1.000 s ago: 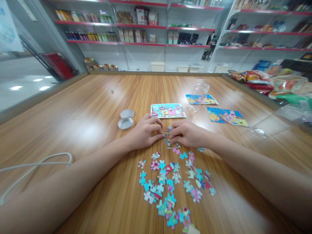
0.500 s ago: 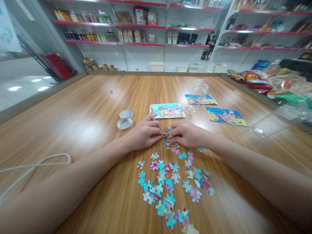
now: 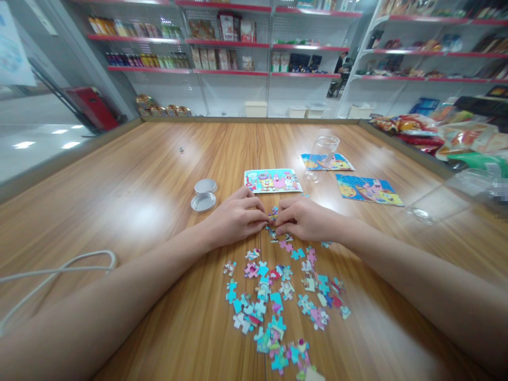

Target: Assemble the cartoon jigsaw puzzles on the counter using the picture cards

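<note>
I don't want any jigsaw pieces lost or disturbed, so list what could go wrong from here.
The left hand and right hand are close together at a small patch of jigsaw pieces that they partly hide, so a slip might nudge those out of line.

Loose jigsaw pieces lie scattered on the near side of the hands, some overlapping; a hand drawn back low could sweep a few aside.

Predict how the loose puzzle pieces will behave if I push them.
The puzzle pieces look small and flat, so probably light and unlikely to roll. They'd likely slide on the smooth-looking table, though overlapping ones might drag neighbours.
</note>
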`<control>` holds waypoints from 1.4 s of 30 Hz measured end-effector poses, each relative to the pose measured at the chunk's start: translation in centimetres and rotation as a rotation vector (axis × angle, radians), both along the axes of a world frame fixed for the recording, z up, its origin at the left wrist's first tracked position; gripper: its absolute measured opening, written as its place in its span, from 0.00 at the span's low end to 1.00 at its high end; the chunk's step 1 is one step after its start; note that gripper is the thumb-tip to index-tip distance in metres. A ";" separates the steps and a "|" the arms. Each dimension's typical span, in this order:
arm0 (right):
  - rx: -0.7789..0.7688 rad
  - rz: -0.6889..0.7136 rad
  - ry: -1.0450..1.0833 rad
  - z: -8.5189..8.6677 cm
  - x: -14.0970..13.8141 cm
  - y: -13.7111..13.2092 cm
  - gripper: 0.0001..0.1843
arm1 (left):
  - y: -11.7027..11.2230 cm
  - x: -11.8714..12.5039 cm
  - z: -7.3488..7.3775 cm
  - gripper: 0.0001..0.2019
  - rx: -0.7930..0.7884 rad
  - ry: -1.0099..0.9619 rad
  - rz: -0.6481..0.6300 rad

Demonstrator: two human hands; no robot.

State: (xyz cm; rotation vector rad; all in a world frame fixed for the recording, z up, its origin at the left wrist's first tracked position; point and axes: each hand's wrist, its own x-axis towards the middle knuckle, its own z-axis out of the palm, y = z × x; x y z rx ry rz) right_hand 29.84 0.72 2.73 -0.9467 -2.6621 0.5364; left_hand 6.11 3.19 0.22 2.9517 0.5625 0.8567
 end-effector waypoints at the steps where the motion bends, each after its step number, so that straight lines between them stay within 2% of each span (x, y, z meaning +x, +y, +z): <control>1: -0.004 -0.004 -0.006 0.1 0.0 -0.1 0.06 | 0.1 -0.1 0.1 0.08 0.001 0.010 -0.003; 6: -0.003 -0.002 -0.009 0.1 -0.2 -0.3 0.06 | -0.1 -0.2 0.4 0.08 -0.025 0.058 -0.005; 9: -0.022 -0.037 0.068 0.1 0.1 0.0 0.08 | -0.4 -0.3 0.6 0.09 -0.046 0.064 0.005; 13: 0.059 -0.325 0.179 1.0 1.2 1.0 0.12 | -0.6 -0.5 0.5 0.13 -0.074 0.020 0.019; 16: 0.139 -0.453 0.038 2.2 2.3 1.7 0.10 | -0.6 -0.5 0.3 0.11 -0.070 0.039 -0.014; 18: 0.135 -0.447 -0.105 3.0 3.1 1.9 0.08 | -0.6 -0.5 0.2 0.12 -0.070 0.043 -0.025; 22: 0.021 -0.312 -0.324 4.8 4.0 1.3 0.02 | -0.9 -0.1 0.4 0.20 -0.096 0.068 -0.099; 25: -0.073 -0.220 -0.426 5.8 3.5 -0.2 0.04 | -1.0 0.1 0.4 0.20 -0.146 0.114 -0.195; 28: -0.152 -0.100 -0.475 6.5 2.4 -1.6 0.05 | -1.0 0.1 0.2 0.20 -0.193 0.080 -0.221; 30: -0.115 -0.119 -0.529 6.9 2.3 -1.8 0.06 | -0.8 0.0 0.1 0.20 -0.206 0.045 -0.235; 33: 0.030 -0.276 -0.621 7.3 3.5 -1.1 0.08 | -0.5 -0.1 -0.1 0.19 -0.212 0.010 -0.271; 35: 0.064 -0.335 -0.666 7.2 4.4 -0.2 0.10 | -0.4 -0.1 -0.3 0.19 -0.217 0.005 -0.281; 38: 0.009 -0.328 -0.671 6.6 4.9 0.5 0.10 | -0.4 -0.1 -0.4 0.18 -0.229 0.006 -0.277; 40: -0.073 -0.299 -0.656 6.0 4.5 0.7 0.12 | -0.4 -0.2 -0.4 0.19 -0.233 0.005 -0.277; 42: -0.141 -0.275 -0.652 5.5 3.9 0.7 0.10 | -0.4 -0.2 -0.4 0.19 -0.233 0.003 -0.278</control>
